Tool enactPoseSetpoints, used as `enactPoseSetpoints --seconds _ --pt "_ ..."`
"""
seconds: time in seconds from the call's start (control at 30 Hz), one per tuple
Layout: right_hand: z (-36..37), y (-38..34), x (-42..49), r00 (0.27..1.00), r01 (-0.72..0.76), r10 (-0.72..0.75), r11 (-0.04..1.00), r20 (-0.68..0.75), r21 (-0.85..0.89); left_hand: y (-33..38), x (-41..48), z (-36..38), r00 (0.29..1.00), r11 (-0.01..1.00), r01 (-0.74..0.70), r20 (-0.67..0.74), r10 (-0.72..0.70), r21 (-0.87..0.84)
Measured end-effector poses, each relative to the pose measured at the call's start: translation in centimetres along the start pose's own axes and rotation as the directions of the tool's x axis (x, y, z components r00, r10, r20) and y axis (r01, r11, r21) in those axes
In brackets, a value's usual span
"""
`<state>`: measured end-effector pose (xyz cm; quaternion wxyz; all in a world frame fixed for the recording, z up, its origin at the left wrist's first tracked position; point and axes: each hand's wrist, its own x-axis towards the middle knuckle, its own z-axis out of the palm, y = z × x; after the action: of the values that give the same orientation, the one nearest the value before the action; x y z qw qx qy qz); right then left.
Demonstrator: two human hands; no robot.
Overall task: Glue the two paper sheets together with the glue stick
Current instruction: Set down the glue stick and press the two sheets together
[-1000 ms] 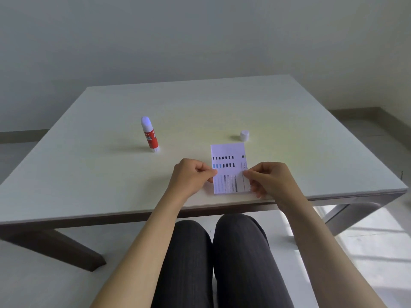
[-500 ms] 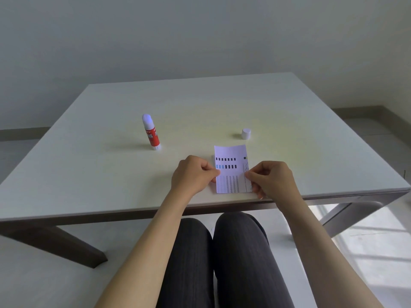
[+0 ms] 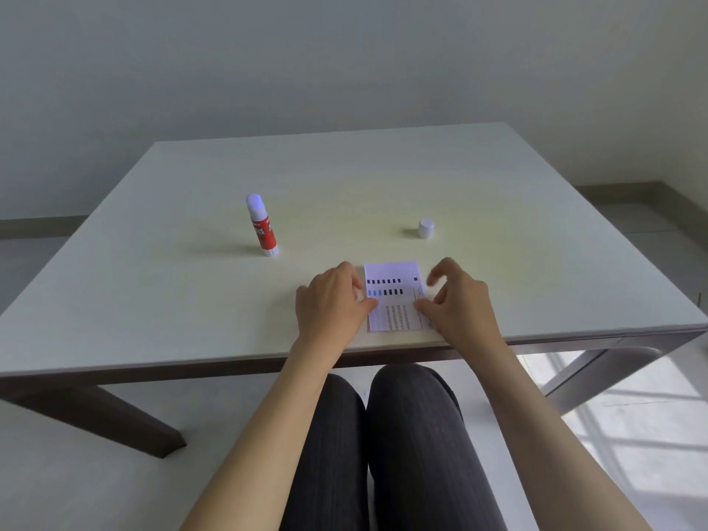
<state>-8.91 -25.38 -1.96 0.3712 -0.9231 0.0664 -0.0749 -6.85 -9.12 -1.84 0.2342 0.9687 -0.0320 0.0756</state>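
A small printed paper sheet (image 3: 394, 297) with black and blue bars lies flat near the table's front edge; I cannot tell whether a second sheet lies under it. My left hand (image 3: 331, 300) rests at its left edge with fingertips touching it. My right hand (image 3: 458, 300) is at its right edge, thumb on the paper, the other fingers raised and spread. The red glue stick (image 3: 261, 226) stands upright, uncapped, to the far left of the paper. Its white cap (image 3: 425, 228) sits behind the paper to the right.
The pale table (image 3: 344, 178) has its front edge just below the paper. My dark-trousered legs (image 3: 383, 454) are under the table. A dark table leg (image 3: 115, 423) angles down at the left.
Both hands have loosened from pinching the sheet's sides. The fingers have opened and moved up along the paper, which now lies flat.
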Motion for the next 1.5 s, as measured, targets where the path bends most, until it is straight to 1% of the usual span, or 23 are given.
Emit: enactPoseSetpoints --seconds 0.07,0.13,0.17,0.23,0.33,0.43,0.53,0.6,0.67,0.83,0.93,1.0,1.03,1.1,1.13,1.17,1.2,1.3,1.33,1.37,1.43,1.47,1.5 --pt "0.1 -0.2 -0.1 0.998 0.049 -0.047 0.995 0.031 -0.089 -0.5 0.4 0.2 0.99 0.989 -0.13 0.054 0.127 0.067" --pt "0.4 -0.4 0.0 0.996 0.077 -0.068 0.98 0.053 -0.183 -1.1 0.9 0.1 0.953 0.959 -0.265 0.176 0.246 0.098" --pt "0.5 -0.4 0.0 0.996 0.079 -0.066 0.971 0.065 -0.226 -1.4 1.1 0.0 0.93 0.945 -0.311 0.237 0.281 0.103" --pt "0.8 -0.5 -0.1 0.994 0.087 -0.061 0.951 0.096 -0.296 -2.1 1.5 -0.1 0.895 0.93 -0.352 0.326 0.303 0.102" --pt "0.7 -0.8 -0.2 0.992 0.098 -0.063 0.928 0.108 -0.359 -2.8 1.8 -0.5 0.861 0.925 -0.369 0.407 0.304 0.09" --pt "0.9 -1.2 -0.2 0.983 0.176 -0.135 0.889 0.127 -0.422 -3.8 2.1 -1.0 0.868 0.921 -0.374 0.39 0.307 0.108" --pt "2.1 -1.9 0.1 0.957 0.285 -0.237 0.861 0.165 -0.421 -5.9 2.2 -1.9 0.888 0.936 -0.338 0.363 0.283 0.098" --pt "3.3 -2.4 0.5 0.947 0.322 -0.274 0.839 0.17 -0.44 -7.4 2.2 -2.5 0.892 0.948 -0.31 0.37 0.261 0.078" --pt "4.3 -2.8 0.5 0.946 0.325 -0.284 0.832 0.159 -0.45 -8.3 2.3 -2.9 0.888 0.96 -0.278 0.391 0.241 0.04" --pt "5.5 -2.0 -0.4 0.95 0.3 -0.306 0.851 0.058 -0.432 -8.8 2.4 -2.9 0.883 0.969 -0.243 0.405 0.24 -0.045" --pt "5.4 -1.9 -0.5 0.96 0.27 -0.275 0.862 0.053 -0.428 -8.9 2.4 -2.9 0.881 0.97 -0.231 0.408 0.239 -0.07" --pt "5.3 -2.2 -1.0 0.943 0.33 -0.314 0.823 0.115 -0.462 -9.0 2.4 -2.7 0.883 0.971 -0.227 0.403 0.24 -0.08" --pt "5.5 -2.4 -1.4 0.914 0.404 -0.362 0.789 0.181 -0.463 -9.1 2.4 -2.7 0.884 0.97 -0.225 0.401 0.242 -0.091" --pt "6.0 -2.5 -2.1 0.831 0.552 -0.438 0.72 0.342 -0.42 -9.2 2.4 -2.7 0.878 0.968 -0.229 0.406 0.252 -0.105" --pt "6.1 -2.4 -1.9 0.801 0.59 -0.445 0.7 0.399 -0.403 -9.3 2.5 -2.7 0.873 0.966 -0.238 0.413 0.259 -0.104" --pt "6.0 -2.3 -1.2 0.794 0.595 -0.434 0.696 0.425 -0.402 -9.4 2.6 -2.7 0.868 0.964 -0.249 0.419 0.267 -0.097" --pt "5.8 -2.1 -0.1 0.81 0.571 -0.397 0.705 0.432 -0.422 -9.4 2.8 -2.8 0.863 0.962 -0.26 0.426 0.271 -0.086" --pt "4.5 -2.0 2.6 0.887 0.428 -0.223 0.726 0.405 -0.538 -9.4 3.1 -2.9 0.851 0.96 -0.274 0.451 0.267 -0.052" --pt "4.6 -2.1 2.5 0.89 0.426 -0.221 0.714 0.398 -0.556 -9.4 3.2 -2.9 0.851 0.96 -0.274 0.453 0.267 -0.051" --pt "4.9 -2.3 2.0 0.876 0.46 -0.262 0.707 0.406 -0.537 -9.4 3.2 -2.9 0.851 0.961 -0.273 0.451 0.268 -0.056" --pt "6.1 -2.7 -0.1 0.783 0.599 -0.389 0.682 0.486 -0.42 -9.5 3.1 -2.8 0.855 0.961 -0.264 0.444 0.27 -0.076" --pt "6.4 -2.7 -0.7 0.739 0.648 -0.422 0.657 0.525 -0.384 -9.5 3.1 -2.8 0.856 0.961 -0.262 0.44 0.272 -0.084" --pt "6.3 -2.8 -0.5 0.725 0.664 -0.431 0.642 0.537 -0.382 -9.5 3.1 -2.7 0.857 0.961 -0.264 0.436 0.275 -0.087"
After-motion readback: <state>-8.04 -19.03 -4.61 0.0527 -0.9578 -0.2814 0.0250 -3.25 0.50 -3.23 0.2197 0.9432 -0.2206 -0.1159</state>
